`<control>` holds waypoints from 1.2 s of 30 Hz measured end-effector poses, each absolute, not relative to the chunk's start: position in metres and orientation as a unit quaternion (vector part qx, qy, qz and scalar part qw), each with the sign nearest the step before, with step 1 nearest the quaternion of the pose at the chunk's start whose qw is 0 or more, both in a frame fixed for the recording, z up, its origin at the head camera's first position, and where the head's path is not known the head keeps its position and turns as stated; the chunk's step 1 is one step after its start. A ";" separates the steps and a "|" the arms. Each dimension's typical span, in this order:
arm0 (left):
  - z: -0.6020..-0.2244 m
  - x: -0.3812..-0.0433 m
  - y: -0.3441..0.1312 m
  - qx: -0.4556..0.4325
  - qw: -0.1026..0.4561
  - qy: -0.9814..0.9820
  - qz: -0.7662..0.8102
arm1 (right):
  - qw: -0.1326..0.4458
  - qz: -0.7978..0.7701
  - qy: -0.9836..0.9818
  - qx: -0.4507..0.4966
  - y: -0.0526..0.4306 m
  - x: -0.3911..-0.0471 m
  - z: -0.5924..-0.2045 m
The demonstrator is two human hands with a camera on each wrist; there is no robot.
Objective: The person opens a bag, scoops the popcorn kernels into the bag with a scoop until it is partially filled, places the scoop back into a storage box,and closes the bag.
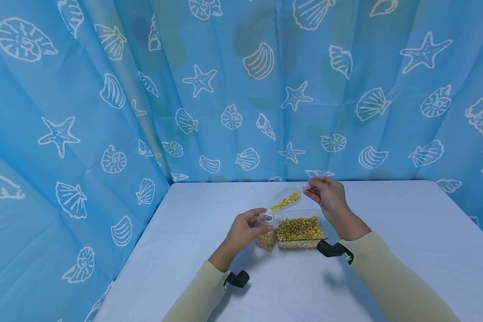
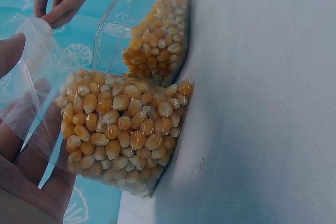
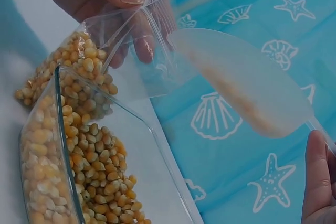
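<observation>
My left hand [image 1: 241, 230] grips the mouth of a clear zip bag [image 2: 123, 129], thumb on one side and fingers on the other. Corn kernels fill the bag's lower part, which rests on the table. In my right hand [image 1: 331, 197] is the handle of a translucent scoop [image 3: 241, 85], pinched between thumb and fingers. The scoop carries yellow kernels [image 1: 285, 202], and its tip is right at the bag's opening in the right wrist view. Just right of the bag stands a clear glass container [image 3: 63, 129] holding many loose corn kernels [image 1: 299, 228].
A white cloth covers the table [image 1: 402, 250]. Behind it and on the left hangs a blue curtain [image 1: 225, 89] printed with shells and starfish. Black wrist cameras [image 1: 238, 279] sit on both of my sleeved forearms, the right one close to the container's near right corner.
</observation>
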State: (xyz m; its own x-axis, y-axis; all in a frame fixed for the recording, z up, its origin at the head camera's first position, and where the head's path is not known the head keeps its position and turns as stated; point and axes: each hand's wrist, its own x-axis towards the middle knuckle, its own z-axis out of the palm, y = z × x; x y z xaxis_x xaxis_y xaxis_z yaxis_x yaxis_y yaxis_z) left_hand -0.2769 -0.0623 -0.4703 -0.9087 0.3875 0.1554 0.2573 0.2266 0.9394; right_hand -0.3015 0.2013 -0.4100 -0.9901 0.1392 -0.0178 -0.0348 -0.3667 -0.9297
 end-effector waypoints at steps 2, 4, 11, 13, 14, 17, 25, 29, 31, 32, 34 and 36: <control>-0.470 -0.277 -0.062 0.205 0.055 0.784 0.583 | 0.056 0.820 -0.568 -0.038 0.201 -0.301 -0.408; -0.469 -0.277 -0.062 0.202 0.056 0.786 0.581 | 0.059 0.813 -0.578 -0.037 0.200 -0.301 -0.407; -0.469 -0.277 -0.062 0.197 0.058 0.782 0.588 | 0.057 0.810 -0.583 -0.034 0.197 -0.300 -0.403; -0.469 -0.277 -0.062 0.196 0.058 0.783 0.587 | 0.055 0.813 -0.579 -0.030 0.197 -0.300 -0.403; -0.468 -0.277 -0.063 0.196 0.057 0.785 0.584 | 0.054 0.815 -0.577 -0.029 0.198 -0.300 -0.403; -0.468 -0.277 -0.063 0.196 0.057 0.786 0.583 | 0.052 0.815 -0.576 -0.029 0.198 -0.300 -0.403; -0.469 -0.277 -0.062 0.202 0.053 0.785 0.583 | 0.062 0.795 -0.603 -0.035 0.197 -0.302 -0.405; -0.472 -0.278 -0.062 0.208 0.055 0.779 0.589 | 0.072 0.776 -0.626 -0.038 0.196 -0.302 -0.404; -0.472 -0.278 -0.062 0.205 0.055 0.780 0.589 | 0.073 0.774 -0.628 -0.037 0.196 -0.302 -0.403; -0.472 -0.278 -0.062 0.201 0.053 0.782 0.588 | 0.073 0.775 -0.626 -0.035 0.195 -0.302 -0.403; -0.471 -0.278 -0.062 0.190 0.052 0.786 0.586 | 0.074 0.776 -0.626 -0.032 0.194 -0.302 -0.403; -0.470 -0.277 -0.063 0.181 0.052 0.789 0.585 | 0.075 0.774 -0.627 -0.029 0.194 -0.301 -0.402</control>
